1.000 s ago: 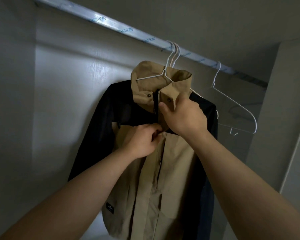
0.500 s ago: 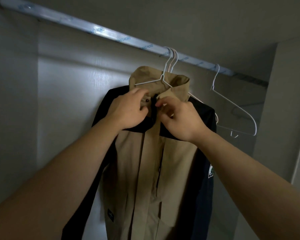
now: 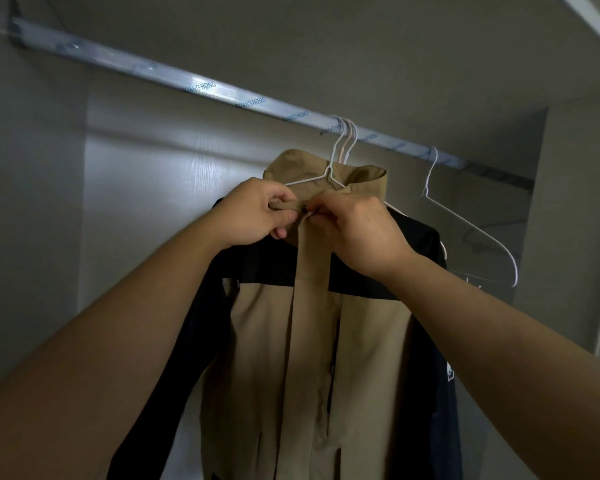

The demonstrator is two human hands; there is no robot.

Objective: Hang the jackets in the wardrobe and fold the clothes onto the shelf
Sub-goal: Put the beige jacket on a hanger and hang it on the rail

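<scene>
A tan and black jacket (image 3: 284,341) hangs on a white wire hanger (image 3: 329,171) from the wardrobe's silver rail (image 3: 174,81). Both hands are up at its tan collar, just under the hanger's hook. My left hand (image 3: 257,216) grips the left collar flap, fingers curled round the cloth. My right hand (image 3: 357,226) pinches the right collar flap at a dark snap button, pulling the two flaps together. The jacket's front placket hangs straight down below the hands.
An empty white wire hanger (image 3: 471,230) hangs on the rail to the right of the jacket. The wardrobe's back wall (image 3: 153,202) and right side panel (image 3: 575,220) close in the space. A white edge (image 3: 596,22) runs overhead at the top right.
Both hands rose from mid-chest to the collar. The collar flaps, apart before, are now drawn together between my fingers. The view has moved closer to the jacket.
</scene>
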